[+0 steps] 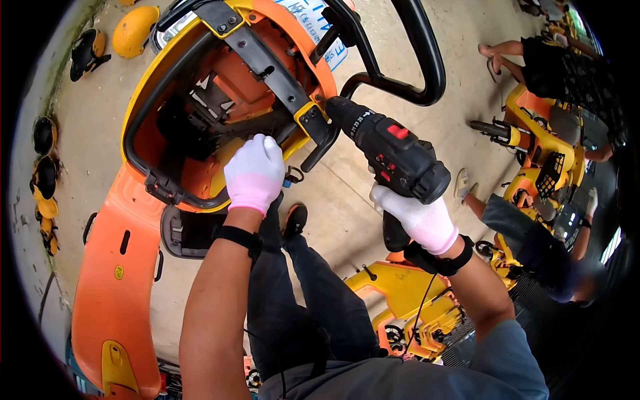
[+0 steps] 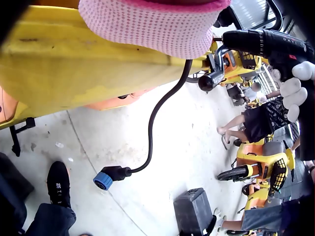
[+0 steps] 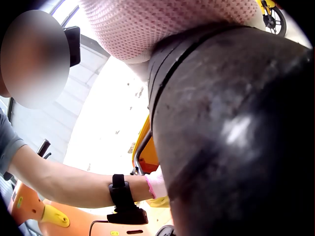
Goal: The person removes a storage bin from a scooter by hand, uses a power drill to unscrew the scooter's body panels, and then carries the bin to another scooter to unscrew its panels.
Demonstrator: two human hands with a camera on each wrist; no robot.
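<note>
In the head view my right hand, in a white and pink glove, grips the handle of a black cordless drill with a red switch. Its chuck points at the yellow corner of an orange and yellow scooter body. The drill's dark rear housing fills much of the right wrist view. My gloved left hand is bent over the near rim of the open compartment; what its fingers hold is hidden. From beneath that glove hangs a black cable with a blue-ringed connector.
A black metal strap spans the compartment. The long orange panel extends at the left, and a black tube handle curves at the top. Helmets lie along the wall. People and parked yellow scooters are at the right.
</note>
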